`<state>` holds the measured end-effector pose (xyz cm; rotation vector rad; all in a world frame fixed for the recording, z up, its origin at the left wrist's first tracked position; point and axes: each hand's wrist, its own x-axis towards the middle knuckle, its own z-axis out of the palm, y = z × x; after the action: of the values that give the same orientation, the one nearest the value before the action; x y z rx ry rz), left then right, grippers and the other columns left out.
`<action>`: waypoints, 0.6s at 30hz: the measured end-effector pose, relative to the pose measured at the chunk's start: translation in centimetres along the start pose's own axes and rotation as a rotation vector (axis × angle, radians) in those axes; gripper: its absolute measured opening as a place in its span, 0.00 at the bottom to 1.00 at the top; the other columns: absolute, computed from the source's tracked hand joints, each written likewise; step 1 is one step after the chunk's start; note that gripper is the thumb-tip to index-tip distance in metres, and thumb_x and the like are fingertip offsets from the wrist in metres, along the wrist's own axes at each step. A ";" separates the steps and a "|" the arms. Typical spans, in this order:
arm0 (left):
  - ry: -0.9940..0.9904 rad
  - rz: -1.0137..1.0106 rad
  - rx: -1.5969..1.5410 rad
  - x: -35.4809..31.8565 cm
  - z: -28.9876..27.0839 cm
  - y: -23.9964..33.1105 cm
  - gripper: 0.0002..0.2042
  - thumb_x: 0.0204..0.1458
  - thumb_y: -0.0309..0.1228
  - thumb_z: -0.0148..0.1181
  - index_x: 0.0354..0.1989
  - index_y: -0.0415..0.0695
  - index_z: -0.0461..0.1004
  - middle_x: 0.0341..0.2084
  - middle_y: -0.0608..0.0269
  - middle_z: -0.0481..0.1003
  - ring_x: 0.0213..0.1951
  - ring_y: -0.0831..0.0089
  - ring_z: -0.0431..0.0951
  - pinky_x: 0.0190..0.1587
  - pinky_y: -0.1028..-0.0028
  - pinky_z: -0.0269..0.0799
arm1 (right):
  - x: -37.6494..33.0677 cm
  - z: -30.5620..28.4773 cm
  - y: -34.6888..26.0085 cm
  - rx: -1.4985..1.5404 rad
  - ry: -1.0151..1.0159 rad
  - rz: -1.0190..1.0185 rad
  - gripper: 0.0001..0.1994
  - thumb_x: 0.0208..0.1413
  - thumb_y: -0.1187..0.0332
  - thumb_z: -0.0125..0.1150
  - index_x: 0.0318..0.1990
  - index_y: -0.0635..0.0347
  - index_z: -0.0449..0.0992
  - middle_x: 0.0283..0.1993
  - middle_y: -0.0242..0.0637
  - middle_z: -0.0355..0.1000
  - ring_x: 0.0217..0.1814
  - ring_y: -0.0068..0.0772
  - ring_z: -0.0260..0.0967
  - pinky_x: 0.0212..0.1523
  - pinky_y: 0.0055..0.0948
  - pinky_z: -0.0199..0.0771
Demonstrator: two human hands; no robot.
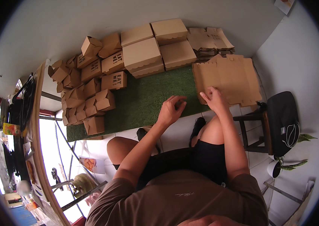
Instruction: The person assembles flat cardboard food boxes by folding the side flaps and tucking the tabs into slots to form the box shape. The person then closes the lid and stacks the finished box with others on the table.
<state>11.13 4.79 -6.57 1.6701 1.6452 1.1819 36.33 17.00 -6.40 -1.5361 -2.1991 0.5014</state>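
My right hand (214, 98) presses down on the near left corner of a stack of flat, unfolded brown cardboard box blanks (227, 77) lying at the right end of a green artificial-grass mat (152, 98). My left hand (171, 109) hovers over the mat's near edge, fingers curled and apart, holding nothing. I sit with bare knees below the mat.
Several folded small brown boxes (88, 90) are piled at the mat's left. Larger closed flat boxes (148, 49) sit at the back, with another pile of blanks (210, 41) beside them. A dark stool with a black bag (283, 120) stands right. A table edge (39, 124) runs along the left.
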 end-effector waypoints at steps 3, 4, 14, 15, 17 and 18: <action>0.001 -0.060 -0.051 2.5 2.6 1.4 0.15 0.70 0.33 0.72 0.61 0.42 0.89 0.44 0.49 0.91 0.39 0.56 0.91 0.46 0.58 0.86 | -0.7 0.0 -1.9 -0.057 -0.010 -0.061 0.22 0.72 0.55 0.77 0.61 0.66 0.86 0.52 0.53 0.90 0.54 0.61 0.89 0.56 0.55 0.88; 0.016 -0.068 -0.061 3.1 3.2 1.8 0.15 0.71 0.34 0.72 0.60 0.41 0.89 0.44 0.48 0.91 0.39 0.55 0.92 0.46 0.58 0.87 | -0.9 0.1 -2.3 -0.017 -0.038 -0.010 0.17 0.70 0.62 0.76 0.58 0.66 0.86 0.51 0.56 0.89 0.55 0.65 0.88 0.55 0.57 0.88; 0.003 -0.292 -0.078 8.5 5.6 4.5 0.25 0.70 0.48 0.74 0.59 0.35 0.90 0.45 0.42 0.93 0.45 0.53 0.96 0.49 0.58 0.90 | -2.0 -0.7 -4.6 -0.040 0.266 -0.107 0.07 0.66 0.75 0.72 0.49 0.64 0.84 0.48 0.55 0.86 0.52 0.67 0.86 0.52 0.59 0.87; -0.003 -0.308 -0.077 8.9 5.7 4.6 0.26 0.69 0.50 0.75 0.57 0.35 0.91 0.43 0.41 0.93 0.45 0.53 0.96 0.50 0.59 0.91 | -2.2 -0.8 -4.8 -0.052 0.274 -0.107 0.07 0.66 0.74 0.72 0.49 0.64 0.84 0.48 0.54 0.86 0.52 0.67 0.86 0.52 0.58 0.88; -0.020 -0.327 -0.112 9.8 6.1 4.7 0.25 0.66 0.49 0.77 0.53 0.34 0.92 0.41 0.41 0.93 0.45 0.52 0.96 0.50 0.59 0.91 | -2.4 -1.0 -5.1 -0.057 0.343 -0.166 0.08 0.66 0.73 0.73 0.48 0.63 0.83 0.50 0.51 0.86 0.53 0.65 0.86 0.52 0.57 0.88; -0.018 -0.318 -0.134 10.3 6.2 4.6 0.25 0.64 0.48 0.78 0.51 0.33 0.93 0.40 0.41 0.93 0.45 0.52 0.97 0.50 0.58 0.91 | -2.4 -1.1 -5.2 -0.087 0.308 -0.160 0.09 0.66 0.72 0.75 0.49 0.64 0.83 0.49 0.51 0.85 0.53 0.64 0.86 0.51 0.56 0.88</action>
<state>17.62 15.44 -3.44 1.2770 1.7034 1.0877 33.50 13.05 -3.12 -1.3604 -2.1004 0.1109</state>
